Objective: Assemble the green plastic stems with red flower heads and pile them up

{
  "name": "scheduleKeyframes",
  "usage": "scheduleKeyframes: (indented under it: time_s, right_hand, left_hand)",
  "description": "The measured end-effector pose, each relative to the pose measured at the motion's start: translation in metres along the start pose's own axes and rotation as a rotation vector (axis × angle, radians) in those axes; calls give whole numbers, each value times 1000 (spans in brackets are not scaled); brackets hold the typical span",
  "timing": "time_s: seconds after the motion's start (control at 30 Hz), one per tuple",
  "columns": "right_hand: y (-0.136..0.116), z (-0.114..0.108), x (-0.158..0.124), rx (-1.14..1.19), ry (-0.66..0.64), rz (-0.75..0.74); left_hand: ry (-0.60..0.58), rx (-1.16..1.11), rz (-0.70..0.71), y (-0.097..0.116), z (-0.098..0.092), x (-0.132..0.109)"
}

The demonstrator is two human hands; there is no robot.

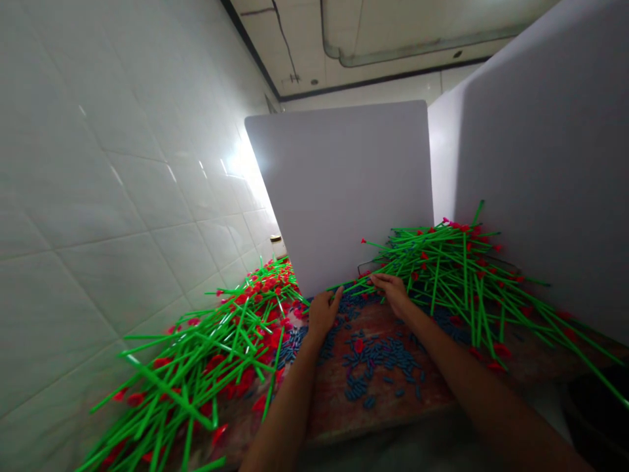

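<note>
While a white tiled wall [113, 216] and white partition boards [339, 190] hem in a stained wooden counter [378, 400], green red-tipped sticks [457, 282] heap on both sides of scattered blue pellets [378, 357] — the left grip [322, 314] hangs open just above them, the right grip [388, 293] rests on stick ends — clenched or not, I cannot tell.

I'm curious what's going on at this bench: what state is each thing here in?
Left hand: slightly open, above the blue pellets.
Right hand: fingertips on green sticks, grip unclear.
Right pile of red-tipped green sticks: loose, crisscrossed heap.
Left pile of red-tipped green sticks: loose heap against the wall.
Blue pellets: scattered loose.
Worn wooden bench: stained.
White divider panel: upright.
</note>
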State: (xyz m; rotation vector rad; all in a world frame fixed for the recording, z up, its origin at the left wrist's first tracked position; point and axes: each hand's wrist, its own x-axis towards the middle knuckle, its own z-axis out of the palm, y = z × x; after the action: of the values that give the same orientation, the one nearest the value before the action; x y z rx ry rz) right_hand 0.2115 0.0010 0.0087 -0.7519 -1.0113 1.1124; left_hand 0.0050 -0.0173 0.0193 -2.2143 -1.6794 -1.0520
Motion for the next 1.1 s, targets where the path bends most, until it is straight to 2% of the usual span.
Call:
scheduleKeyframes:
  time_s: [0.27,0.5,0.63,0.87,1.1]
  right_hand:
    - [2,-2,-2,-54,8,-35]
    - [0,-1,2,-136,-39,-251]
    - [-2,1,2,-178,-46,-308]
    - [-9,2,-5,-387,-60,-457]
    - [-9,1,-5,-410,-71,-430]
  left_hand:
    - [18,6,-7,3,1,-4]
    - [4,25,-22,3,-1,-4]
    - [7,35,-24,2,0,-2]
    - [16,37,-11,0,-1,-1]
    - [15,81,-37,2,-2,-1]
